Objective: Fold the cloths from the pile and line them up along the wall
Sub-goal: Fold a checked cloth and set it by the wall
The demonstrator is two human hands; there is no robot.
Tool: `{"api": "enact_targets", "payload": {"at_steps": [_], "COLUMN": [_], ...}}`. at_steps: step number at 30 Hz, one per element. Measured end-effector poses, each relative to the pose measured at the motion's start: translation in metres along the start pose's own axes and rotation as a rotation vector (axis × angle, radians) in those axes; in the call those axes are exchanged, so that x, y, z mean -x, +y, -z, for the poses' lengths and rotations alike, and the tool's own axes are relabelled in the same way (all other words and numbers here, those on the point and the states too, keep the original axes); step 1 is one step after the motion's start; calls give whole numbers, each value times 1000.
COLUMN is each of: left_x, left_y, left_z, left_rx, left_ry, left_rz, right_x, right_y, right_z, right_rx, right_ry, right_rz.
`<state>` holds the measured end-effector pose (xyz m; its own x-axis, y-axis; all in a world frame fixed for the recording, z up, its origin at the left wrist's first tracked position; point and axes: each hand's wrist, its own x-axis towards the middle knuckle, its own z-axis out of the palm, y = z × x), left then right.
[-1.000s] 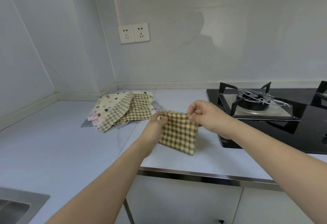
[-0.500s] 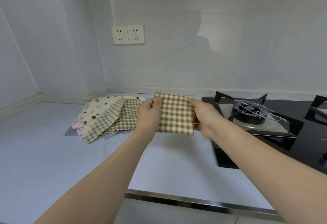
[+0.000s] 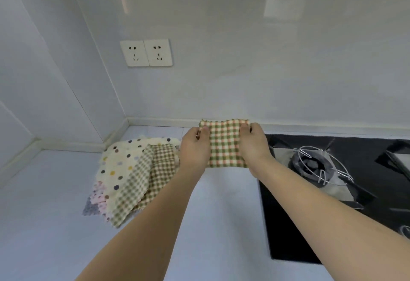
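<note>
Green-and-pink checked folded cloth sits mid-frame against the wall, its sides pinched by the left hand and right hand, beside the pile lower left.

Both hands, the left hand and the right hand, have carried the folded checked cloth from mid-air toward 12 o'clock, its far edge now against the wall.
</note>
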<state>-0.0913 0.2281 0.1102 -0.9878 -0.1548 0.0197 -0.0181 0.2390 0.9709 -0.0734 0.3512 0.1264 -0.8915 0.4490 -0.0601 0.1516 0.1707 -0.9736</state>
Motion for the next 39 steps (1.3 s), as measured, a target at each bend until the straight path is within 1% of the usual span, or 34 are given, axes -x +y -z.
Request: {"api": "enact_targets", "payload": {"at_steps": [3, 6, 10, 15, 21, 24, 27, 31, 36, 39], "left_x": [14, 33, 39, 49, 69, 73, 71, 68, 88, 109], "left_y": [35, 56, 82, 114, 138, 145, 148, 160, 179, 187], "left_z": [-1, -10, -42, -120, -221, -259, -293, -343, -420, -470], "left_rx": [-56, -55, -98, -90, -51, -58, -43, -69, -54, -64], "left_ry": [-54, -71, -110, -187, -261, -293, -348, -437, -466, -479], "left_rz": [15, 39, 12, -8, 70, 121, 164, 178, 218, 251], "right_x": [8, 15, 8, -18, -61, -83, -109, -138, -166, -179], "right_y": [-25, -37, -40, -27, -1, 13, 25, 36, 53, 68], "right_z": [26, 51, 91, 170, 269, 306, 337, 385, 466, 520], "right_rx": [-26, -36, -52, -118, -113, -96, -82, -76, -35, -14], "right_ry": [20, 27, 50, 100, 89, 68, 84, 118, 131, 105], "right_rz": [-34, -124, -181, -207, -214, -245, -265, -274, -284, -308]}}
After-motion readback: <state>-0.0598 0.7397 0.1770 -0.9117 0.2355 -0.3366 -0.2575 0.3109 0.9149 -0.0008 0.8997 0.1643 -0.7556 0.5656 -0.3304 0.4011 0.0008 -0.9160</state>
